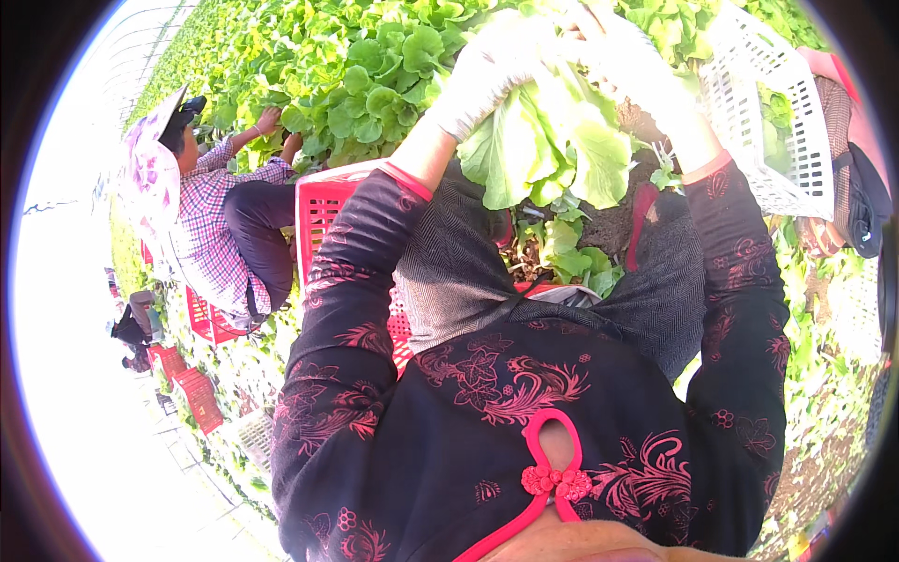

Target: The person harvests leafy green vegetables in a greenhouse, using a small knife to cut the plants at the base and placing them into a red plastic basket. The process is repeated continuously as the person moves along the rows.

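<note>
My left hand [495,70], in a whitish glove, is closed around the upper part of a bunch of leafy greens [548,140], whose broad pale leaves hang down between my knees. My right hand [625,63], also gloved, is at the top right of the same bunch; glare washes out its fingers, so its grip cannot be made out. Under the bunch, loose green leaves [572,256] lie on brown soil. Dense leafy plants [379,91] grow just beyond my left hand.
A red plastic crate [316,218] stands at my left, a white one [801,140] at my right. A co-worker in a checked shirt [218,225] crouches at left, hands among the plants. Another person's leg [836,133] shows at far right. More red crates [199,400] stand behind at left.
</note>
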Motion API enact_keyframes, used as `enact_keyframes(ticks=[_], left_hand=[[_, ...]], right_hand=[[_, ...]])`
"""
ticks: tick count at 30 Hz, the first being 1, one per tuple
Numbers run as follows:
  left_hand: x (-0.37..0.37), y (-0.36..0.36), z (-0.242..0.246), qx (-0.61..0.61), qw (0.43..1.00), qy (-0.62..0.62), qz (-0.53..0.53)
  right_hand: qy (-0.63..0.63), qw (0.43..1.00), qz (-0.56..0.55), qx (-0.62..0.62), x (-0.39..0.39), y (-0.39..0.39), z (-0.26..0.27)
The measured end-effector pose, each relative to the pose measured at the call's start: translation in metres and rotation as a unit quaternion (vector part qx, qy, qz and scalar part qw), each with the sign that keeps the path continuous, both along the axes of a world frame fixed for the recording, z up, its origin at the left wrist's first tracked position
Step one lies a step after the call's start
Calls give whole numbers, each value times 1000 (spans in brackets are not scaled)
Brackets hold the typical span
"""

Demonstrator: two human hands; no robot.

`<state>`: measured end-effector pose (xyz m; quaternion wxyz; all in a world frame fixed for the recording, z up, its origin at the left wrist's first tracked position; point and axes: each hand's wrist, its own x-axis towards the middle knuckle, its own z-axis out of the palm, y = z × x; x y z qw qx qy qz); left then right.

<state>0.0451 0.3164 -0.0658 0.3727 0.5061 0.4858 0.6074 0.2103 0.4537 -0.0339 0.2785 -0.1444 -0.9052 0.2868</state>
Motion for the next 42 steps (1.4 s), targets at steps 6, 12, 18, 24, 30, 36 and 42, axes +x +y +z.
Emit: enact_keyframes(ticks=[6, 12, 18, 24, 30, 36, 42], left_hand=[[-4, 0, 4, 4, 990, 141, 30], [-5, 3, 10, 108, 786, 561, 234], [-29, -4, 19, -7, 710, 653, 265], [-103, -149, 70, -157, 613, 695, 341], [-86, -321, 0, -546, 606, 552, 173], [-81, -285, -173, -575, 658, 419, 247], [-113, -204, -304, -586, 574, 314, 478]], right_hand=[[-60, 876, 39, 477, 0, 19, -28], [-141, 962, 64, -225, 10, 21, -16], [-28, 913, 137, -383, 2, 12, -6], [-95, 832, 195, -510, 18, 27, 1], [-142, 861, 33, -487, 57, 55, -38], [-172, 901, 90, -388, 67, 45, -108], [-345, 793, -78, -496, 88, -1, -139]])
